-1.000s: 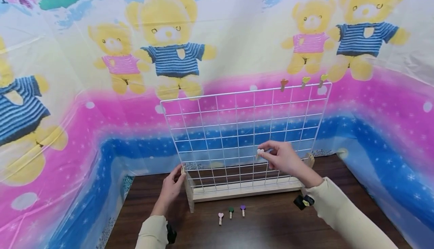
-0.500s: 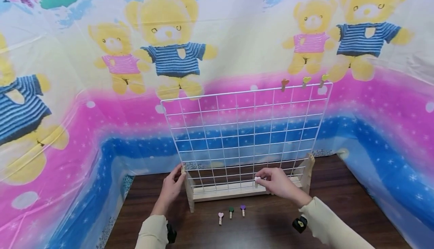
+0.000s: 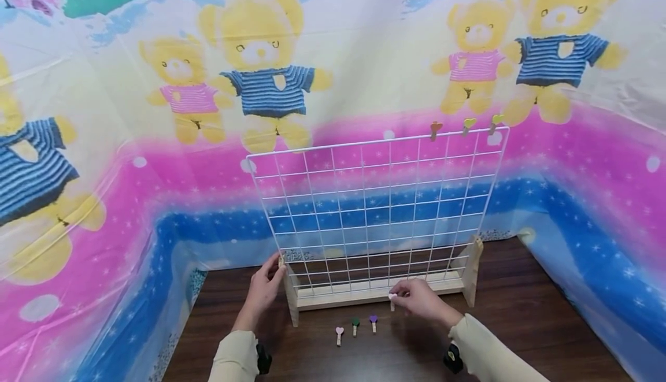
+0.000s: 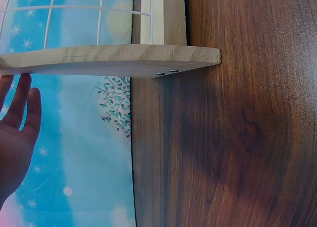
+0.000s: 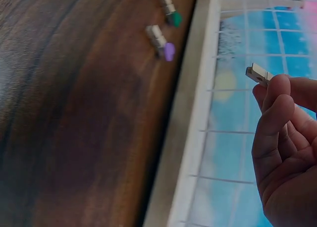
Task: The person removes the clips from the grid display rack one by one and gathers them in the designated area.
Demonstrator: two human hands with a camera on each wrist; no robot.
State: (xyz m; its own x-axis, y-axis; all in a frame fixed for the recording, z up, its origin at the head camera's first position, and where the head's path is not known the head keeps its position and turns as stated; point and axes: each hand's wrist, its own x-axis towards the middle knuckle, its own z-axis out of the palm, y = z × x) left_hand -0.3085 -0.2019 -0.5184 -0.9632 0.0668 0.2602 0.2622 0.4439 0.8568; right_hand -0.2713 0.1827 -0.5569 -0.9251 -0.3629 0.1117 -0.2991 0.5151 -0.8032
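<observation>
A white wire grid rack (image 3: 364, 208) stands on wooden feet. My left hand (image 3: 264, 282) holds the top of its left wooden end panel (image 3: 289, 295); in the left wrist view some fingers (image 4: 33, 110) reach that panel's outer face. My right hand (image 3: 422, 299) pinches a small wooden clothespin (image 3: 392, 302) with a white heart, in front of the rack's lower bar (image 3: 348, 299). The right wrist view shows the clothespin's wooden end (image 5: 257, 73) sticking out past the fingertips. On the table lie a pink-heart clothespin (image 3: 339, 336), a green one (image 3: 355, 327) and a purple one (image 3: 373, 323).
An orange-heart clothespin (image 3: 435, 130) and two yellow-green ones, left (image 3: 469, 125) and right (image 3: 496, 122), sit on the grid's top wire at the right. A bear-printed curtain (image 3: 364, 52) hangs behind the dark wooden table (image 3: 312, 359).
My right hand has come down and slightly left with the white-heart clothespin, from in front of the grid's middle to its lower bar. My left hand has stayed at the end panel.
</observation>
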